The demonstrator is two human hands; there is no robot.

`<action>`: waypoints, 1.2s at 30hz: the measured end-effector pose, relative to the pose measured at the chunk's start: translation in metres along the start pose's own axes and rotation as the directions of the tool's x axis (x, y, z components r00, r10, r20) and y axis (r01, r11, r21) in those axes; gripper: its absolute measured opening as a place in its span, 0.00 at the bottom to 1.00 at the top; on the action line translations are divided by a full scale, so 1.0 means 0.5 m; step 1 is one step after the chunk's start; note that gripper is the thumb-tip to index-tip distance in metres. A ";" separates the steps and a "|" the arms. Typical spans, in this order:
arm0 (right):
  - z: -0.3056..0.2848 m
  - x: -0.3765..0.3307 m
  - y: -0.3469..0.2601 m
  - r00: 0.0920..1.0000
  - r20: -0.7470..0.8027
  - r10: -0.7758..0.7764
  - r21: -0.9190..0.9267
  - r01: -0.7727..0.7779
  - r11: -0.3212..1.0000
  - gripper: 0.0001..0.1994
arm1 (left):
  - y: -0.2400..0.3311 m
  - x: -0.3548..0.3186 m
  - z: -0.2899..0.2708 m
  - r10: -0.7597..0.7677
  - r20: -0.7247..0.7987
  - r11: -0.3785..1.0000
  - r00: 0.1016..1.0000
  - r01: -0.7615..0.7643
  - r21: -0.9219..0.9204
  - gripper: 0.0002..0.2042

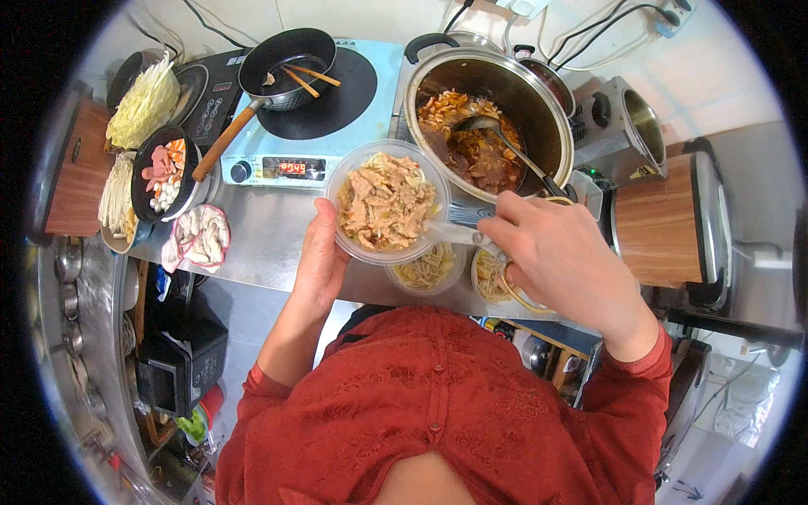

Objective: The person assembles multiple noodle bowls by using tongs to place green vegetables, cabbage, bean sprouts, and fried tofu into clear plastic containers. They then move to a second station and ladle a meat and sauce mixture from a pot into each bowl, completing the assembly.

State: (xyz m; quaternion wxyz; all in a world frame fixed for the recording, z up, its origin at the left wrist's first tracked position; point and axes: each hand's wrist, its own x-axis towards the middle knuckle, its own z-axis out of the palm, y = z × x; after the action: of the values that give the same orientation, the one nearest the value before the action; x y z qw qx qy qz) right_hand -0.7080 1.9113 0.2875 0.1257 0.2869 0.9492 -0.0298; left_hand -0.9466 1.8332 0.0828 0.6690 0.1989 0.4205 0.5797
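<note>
My left hand point(318, 259) grips the left side of a clear round plastic bowl point(345, 239), tilted slightly and filled with sliced meat point(383, 204) over pale shreds. In my right hand point(566, 257) is a pair of scissors point(454, 233) with gold-coloured loop handles. The blades reach over the right edge of the bowl, at the meat; their tips are hard to make out. Below stand two more plastic bowls of pale noodle-like food, one under the held bowl point(431, 269) and another point(488, 276) partly covered by my right hand and the scissors.
A large steel pot point(551, 84) of red-brown stew holds a ladle point(511, 145). Left of it, a black frying pan point(286, 52) with chopsticks point(301, 81) rests on a light-blue cooktop point(358, 164). A crumpled cloth point(202, 237), cabbage point(143, 105) and a black bowl point(192, 181) of ingredients stand left.
</note>
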 end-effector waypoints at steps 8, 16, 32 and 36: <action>0.005 0.013 0.018 0.997 -0.044 0.058 -0.126 -0.063 0.990 0.13 | -0.005 -0.001 0.000 0.024 -0.036 0.999 0.999 -0.023 0.041 0.44; 0.016 0.049 0.019 0.985 -0.166 -0.034 -0.179 0.004 0.984 0.04 | -0.008 -0.011 0.005 0.003 -0.005 0.999 1.000 -0.003 0.045 0.45; 0.012 0.016 -0.006 1.000 -0.020 -0.020 -0.102 0.017 0.995 0.12 | -0.005 -0.019 0.009 -0.006 -0.025 1.000 1.000 0.006 0.019 0.48; 0.019 0.027 -0.011 0.997 -0.080 -0.019 -0.075 0.013 0.997 0.12 | -0.006 -0.020 0.012 -0.005 -0.028 1.000 1.000 0.005 0.008 0.48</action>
State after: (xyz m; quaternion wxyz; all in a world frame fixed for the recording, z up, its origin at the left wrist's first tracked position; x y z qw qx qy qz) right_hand -0.7199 1.9128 0.2747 0.0977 0.2753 0.9562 0.0163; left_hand -0.9398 1.8241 0.0873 0.6637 0.1922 0.4326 0.5791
